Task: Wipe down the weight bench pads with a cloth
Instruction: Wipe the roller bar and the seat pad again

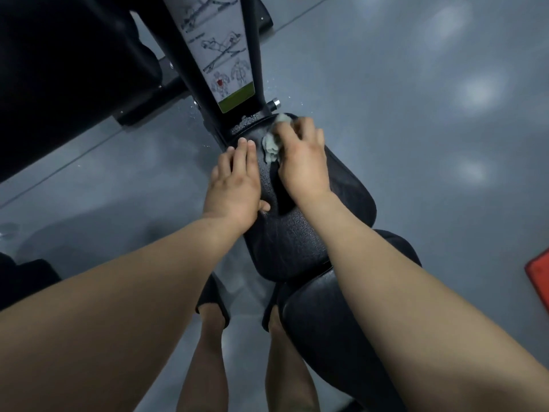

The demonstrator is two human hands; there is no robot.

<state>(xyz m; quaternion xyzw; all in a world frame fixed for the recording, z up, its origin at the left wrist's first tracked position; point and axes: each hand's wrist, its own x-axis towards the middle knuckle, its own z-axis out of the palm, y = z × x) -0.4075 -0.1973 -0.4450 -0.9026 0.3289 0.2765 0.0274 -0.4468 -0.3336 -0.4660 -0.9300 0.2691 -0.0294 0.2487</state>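
Head view, item: our right hand (300,162) clutches the grey cloth (271,145) on the seat pad's (294,233) far end, left hand (234,179) flat and relaxed beside it; risk, we judge: bunched cloth missing the pad's edges.

The far pad (297,233) is finished in black with a fine pebbled grain, the near pad (326,328) in smoother black. The cloth (271,145) is coloured pale grey-green. On the black frame (254,69), a white label (219,55) is printed with grey line figures, a red patch and a green band. The floor (416,144) is coloured grey and mottled with pale patches.
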